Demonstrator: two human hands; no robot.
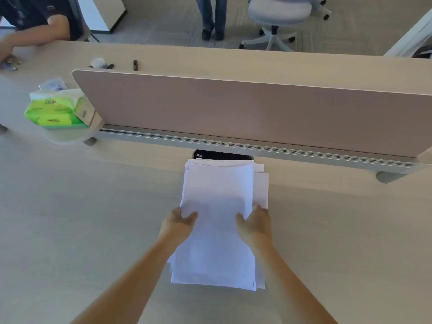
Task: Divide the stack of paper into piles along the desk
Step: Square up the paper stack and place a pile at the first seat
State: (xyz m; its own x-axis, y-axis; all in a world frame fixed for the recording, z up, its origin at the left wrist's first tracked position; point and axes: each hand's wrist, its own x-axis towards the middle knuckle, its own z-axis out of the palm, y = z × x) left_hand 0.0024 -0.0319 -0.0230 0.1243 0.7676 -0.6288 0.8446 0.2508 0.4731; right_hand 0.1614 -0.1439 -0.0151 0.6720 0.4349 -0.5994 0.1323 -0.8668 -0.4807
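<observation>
A loose stack of white paper (pixel 217 199) lies lengthwise on the pale desk (pixel 81 218), its far end near the divider. My left hand (pixel 178 222) grips the stack's left edge about midway, thumb on top. On the right edge my right hand (pixel 254 222) does the same, fingers curled under several upper sheets. The top sheets bow upward slightly between my hands. A few sheets stick out to the right at the far end.
A tall beige divider panel (pixel 245 113) on a grey rail crosses the desk behind the paper. Green tissue packs (pixel 55 111) sit at the left end. Beyond the divider are another person's arm (pixel 28 40), pens (pixel 135 64), someone standing (pixel 211 17) and an office chair (pixel 278 17).
</observation>
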